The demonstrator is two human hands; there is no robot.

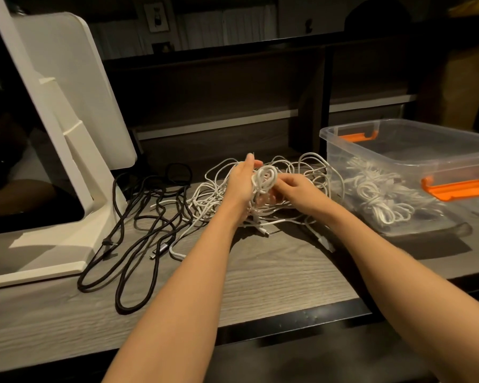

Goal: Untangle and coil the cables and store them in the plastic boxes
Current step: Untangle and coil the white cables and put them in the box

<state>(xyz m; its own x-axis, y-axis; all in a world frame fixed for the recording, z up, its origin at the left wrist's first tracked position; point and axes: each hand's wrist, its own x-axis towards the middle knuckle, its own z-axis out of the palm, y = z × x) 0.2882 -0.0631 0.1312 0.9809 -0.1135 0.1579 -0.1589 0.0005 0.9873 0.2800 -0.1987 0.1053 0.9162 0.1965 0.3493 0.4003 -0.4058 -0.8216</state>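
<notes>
1. A white stand (67,150) fills the far left of the desk (260,277), leaning back, its base reaching toward the front edge.
2. Just right of it, black cables (138,225) lie loose in long loops. Their long axis runs from the back of the desk toward the front edge, and one loop ends short of that edge.
3. A white tangle (213,194) sits mid-desk, spreading left to right. Plug ends trail out of it toward the front.
4. The left hand (239,186) is raised over the tangle, fingers closed around a small coil (264,179) of white cable. The coil stands roughly upright, its flat face toward the camera.
5. The right hand (299,192) touches the coil from the right, fingers curled and pinching its strands.
6. Bare desk lies in front of the tangle, between the forearms.
7. At the right, a clear box (415,161) with orange latches (459,186) stands open, close to the tangle. Bundled white cables (376,197) lie inside, against its near-left wall.
</notes>
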